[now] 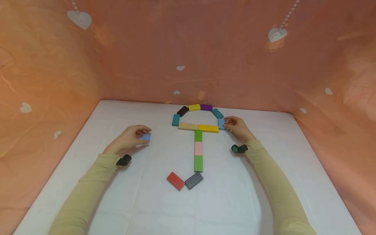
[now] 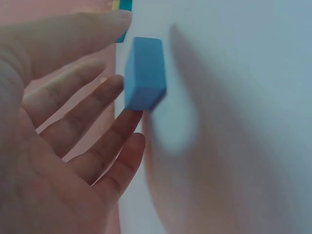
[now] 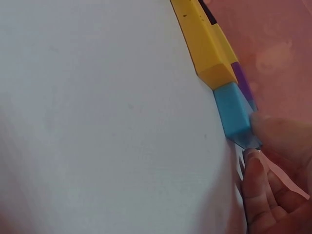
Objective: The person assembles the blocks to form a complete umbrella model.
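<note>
In the head view my left hand [image 1: 129,137] is curved loosely about a light blue block [image 1: 146,137]. The left wrist view has the fingertips right beside this blue block [image 2: 149,66], the thumb apart from it and the fingers spread. On the other side, my right hand [image 1: 239,126] pinches a second light blue block [image 1: 221,123] at the right end of an arch of blocks. Its thumb [image 3: 275,131] lies on that block [image 3: 234,112], the fingers at the block's end. A yellow block [image 1: 208,128] sits next to it.
The arch continues through teal [image 1: 217,113], purple [image 1: 206,107], yellow [image 1: 194,107], black [image 1: 182,111] and teal [image 1: 175,119] blocks above a tan block [image 1: 188,126]. Below runs a green [image 1: 198,163] and pink [image 1: 198,148] column, then grey [image 1: 194,180] and red [image 1: 175,180] blocks.
</note>
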A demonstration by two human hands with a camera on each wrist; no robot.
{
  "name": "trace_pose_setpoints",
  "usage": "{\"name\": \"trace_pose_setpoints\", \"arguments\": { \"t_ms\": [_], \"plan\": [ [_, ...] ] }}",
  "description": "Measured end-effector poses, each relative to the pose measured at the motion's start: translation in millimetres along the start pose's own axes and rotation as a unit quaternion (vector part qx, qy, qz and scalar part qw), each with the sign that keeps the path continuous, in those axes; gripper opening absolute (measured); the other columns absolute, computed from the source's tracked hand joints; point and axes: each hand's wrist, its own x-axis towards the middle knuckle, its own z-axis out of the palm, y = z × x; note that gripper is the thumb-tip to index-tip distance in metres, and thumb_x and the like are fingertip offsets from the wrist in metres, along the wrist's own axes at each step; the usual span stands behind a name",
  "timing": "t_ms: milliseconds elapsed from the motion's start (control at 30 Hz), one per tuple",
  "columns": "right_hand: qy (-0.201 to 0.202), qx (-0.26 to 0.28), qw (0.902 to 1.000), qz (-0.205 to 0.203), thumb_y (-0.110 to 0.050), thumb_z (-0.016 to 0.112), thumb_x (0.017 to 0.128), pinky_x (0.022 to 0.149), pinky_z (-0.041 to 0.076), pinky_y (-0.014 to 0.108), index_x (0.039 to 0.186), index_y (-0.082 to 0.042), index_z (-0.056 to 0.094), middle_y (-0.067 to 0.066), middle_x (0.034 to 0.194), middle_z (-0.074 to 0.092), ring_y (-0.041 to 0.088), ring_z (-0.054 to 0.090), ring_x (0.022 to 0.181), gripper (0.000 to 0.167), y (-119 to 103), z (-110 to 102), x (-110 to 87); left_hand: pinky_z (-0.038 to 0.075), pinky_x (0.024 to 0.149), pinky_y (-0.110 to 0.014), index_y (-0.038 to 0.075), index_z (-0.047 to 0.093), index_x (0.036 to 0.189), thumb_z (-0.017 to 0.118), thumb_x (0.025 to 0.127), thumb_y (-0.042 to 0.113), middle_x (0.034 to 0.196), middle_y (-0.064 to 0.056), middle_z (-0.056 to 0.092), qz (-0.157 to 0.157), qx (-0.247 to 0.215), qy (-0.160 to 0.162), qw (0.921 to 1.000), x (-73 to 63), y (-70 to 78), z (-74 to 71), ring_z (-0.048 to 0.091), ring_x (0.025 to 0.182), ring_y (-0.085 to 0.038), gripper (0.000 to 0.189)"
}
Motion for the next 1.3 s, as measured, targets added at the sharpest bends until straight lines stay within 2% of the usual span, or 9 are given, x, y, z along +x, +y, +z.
{"name": "trace_pose_setpoints", "arguments": {
  "t_ms": [367, 767, 1000, 1300],
  "plan": [
    [0.0, 0.003, 1.0, 0.004, -0.009, 0.064, 0.092, 0.074, 0.051, 0.02, 0.133, 0.0, 0.05, 0.018, 0.119, 0.053, 0.024, 0.054, 0.093, 0.044, -3, 1, -0.7, 0.043, 0.096, -0.049, -0.005, 0.06, 0.119, 0.073, 0.08, -0.005, 0.12, -0.02, 0.06, -0.012, 0.009, -0.008, 0.9998, -0.8, -5.3, 0.8, 0.055, 0.11, -0.036, 0.041],
    [-0.003, 0.006, 0.9999, 0.007, -0.008, 0.064, 0.092, 0.073, 0.05, 0.02, 0.133, 0.0, 0.05, 0.018, 0.118, 0.053, 0.024, 0.053, 0.093, 0.044, -3, 0, -0.6, 0.047, 0.09, -0.047, -0.004, 0.063, 0.116, 0.073, 0.079, -0.005, 0.115, -0.02, 0.063, -0.023, 0.014, 0.017, 0.9995, -2.0, -1.4, 5.2, 0.057, 0.102, -0.034, 0.038],
    [-0.006, 0.0, 1.0, 0.003, -0.009, 0.064, 0.092, 0.074, 0.05, 0.019, 0.133, 0.0, 0.05, 0.019, 0.119, 0.053, 0.023, 0.053, 0.093, 0.044, 0, 0, -0.2, 0.049, 0.089, -0.044, -0.003, 0.064, 0.116, 0.076, 0.078, -0.001, 0.116, -0.016, 0.063, -0.011, 0.002, 0.004, 0.9999, -3.1, 9.2, 7.4, 0.058, 0.103, -0.03, 0.04],
    [-0.003, 0.003, 1.0, 0.003, -0.009, 0.064, 0.092, 0.075, 0.05, 0.019, 0.134, 0.0, 0.049, 0.018, 0.119, 0.053, 0.022, 0.053, 0.094, 0.045, 1, 0, 0.8, 0.051, 0.087, -0.04, -0.002, 0.066, 0.115, 0.08, 0.076, 0.005, 0.115, -0.014, 0.063, -0.015, -0.054, -0.023, 0.9981, -2.3, 29.8, 12.9, 0.06, 0.1, -0.028, 0.042]
  ]
}}
